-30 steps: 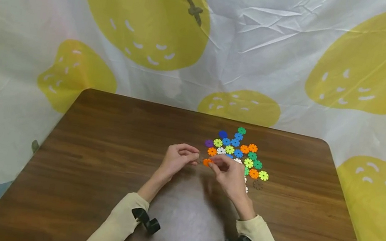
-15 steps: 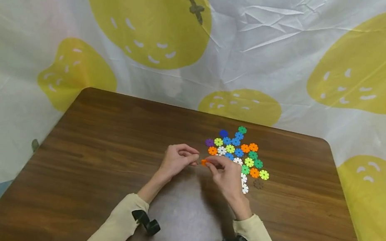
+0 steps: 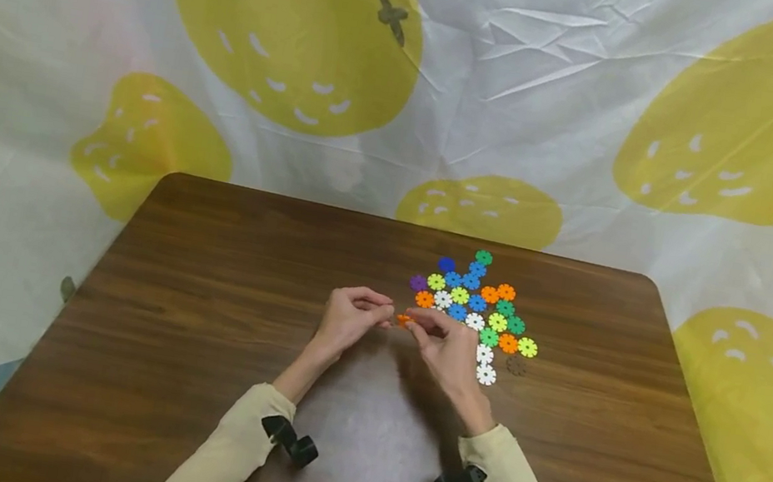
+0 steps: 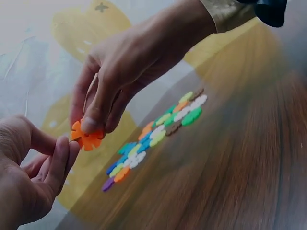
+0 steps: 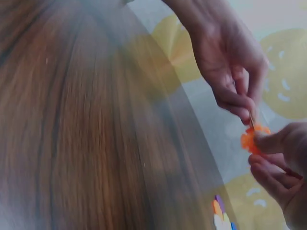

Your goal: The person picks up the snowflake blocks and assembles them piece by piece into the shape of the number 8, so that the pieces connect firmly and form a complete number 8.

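Both hands meet just above the dark wooden table (image 3: 188,344), a little to the left of a scatter of flat plastic snowflake discs (image 3: 478,306) in blue, green, orange, white and purple. The right hand (image 3: 448,352) pinches a small orange notched plastic disc (image 4: 86,138) between thumb and fingertips, the other fingers loosely curled. The left hand (image 3: 347,321) is curled too, thumb and forefinger closed on something thin — in the right wrist view a slim brownish edge (image 5: 251,120) shows between its fingertips, likely another disc seen edge-on, though I cannot tell for sure. The orange disc hangs in the air between the two hands, touching the left fingertips.

The step in hand looks like joining: one piece is being brought up to the other, slot to slot. The next move seems to call for turning the orange disc so that one of its notches faces the edge of the left hand's piece — at a right angle — then pressing the two together with a short, firm push while both pinches hold.
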{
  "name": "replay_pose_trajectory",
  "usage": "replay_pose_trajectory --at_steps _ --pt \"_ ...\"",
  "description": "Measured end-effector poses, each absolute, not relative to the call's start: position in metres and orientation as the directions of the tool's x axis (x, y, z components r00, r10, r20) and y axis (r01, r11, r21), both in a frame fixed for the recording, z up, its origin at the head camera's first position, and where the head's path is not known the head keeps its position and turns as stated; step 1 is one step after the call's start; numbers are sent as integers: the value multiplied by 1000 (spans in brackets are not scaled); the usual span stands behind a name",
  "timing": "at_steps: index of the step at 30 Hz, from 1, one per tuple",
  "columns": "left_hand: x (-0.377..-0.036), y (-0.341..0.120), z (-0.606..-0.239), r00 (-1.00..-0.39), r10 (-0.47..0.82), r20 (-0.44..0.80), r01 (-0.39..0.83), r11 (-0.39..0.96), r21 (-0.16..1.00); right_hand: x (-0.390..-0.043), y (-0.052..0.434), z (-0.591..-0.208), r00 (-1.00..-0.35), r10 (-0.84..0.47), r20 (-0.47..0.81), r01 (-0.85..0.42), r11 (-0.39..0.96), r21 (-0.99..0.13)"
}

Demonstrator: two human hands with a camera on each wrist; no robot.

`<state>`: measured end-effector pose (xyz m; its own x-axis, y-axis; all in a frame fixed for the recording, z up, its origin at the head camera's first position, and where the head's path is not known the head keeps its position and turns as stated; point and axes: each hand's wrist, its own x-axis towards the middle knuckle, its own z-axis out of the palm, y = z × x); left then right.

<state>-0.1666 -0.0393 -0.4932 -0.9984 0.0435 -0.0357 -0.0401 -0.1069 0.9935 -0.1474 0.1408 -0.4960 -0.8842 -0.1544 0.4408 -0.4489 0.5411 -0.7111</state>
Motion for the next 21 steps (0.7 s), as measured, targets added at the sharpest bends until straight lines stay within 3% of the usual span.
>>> replay_pose_trajectory --at_steps 6,21 --pt "-168 -46 -499 -999 26 -38 -40 -108 993 -152 161 -501 -913 -169 372 -396 591 -703" --pt "-164 -56 -499 -996 7 -89 -89 -134 987 -162 202 -516 -971 -67 229 -194 782 -592"
